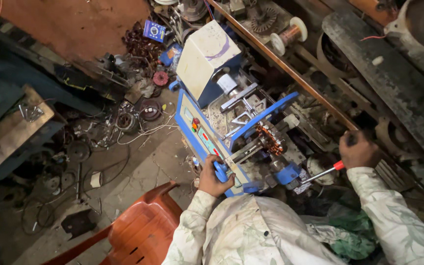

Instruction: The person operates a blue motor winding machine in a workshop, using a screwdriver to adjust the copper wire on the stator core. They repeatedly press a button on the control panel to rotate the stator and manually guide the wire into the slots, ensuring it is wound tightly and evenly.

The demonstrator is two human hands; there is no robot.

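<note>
Head view: your left hand [214,176] is clenched on one blue knob [221,172] at the winding machine's [207,135] near corner; right hand [359,149] fist-grips one red-handled screwdriver [326,172].

Glossy blue painted metal on the winding machine [231,142], shiny copper coil [271,140], smooth orange plastic chair [138,230], grimy concrete floor [158,167].

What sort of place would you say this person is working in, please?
Most likely a small motor-rewinding repair shop: a blue coil-winding machine holds a copper-wound core, a spool of copper wire sits on the shelf, and old coils and wire scraps litter the floor.
</note>
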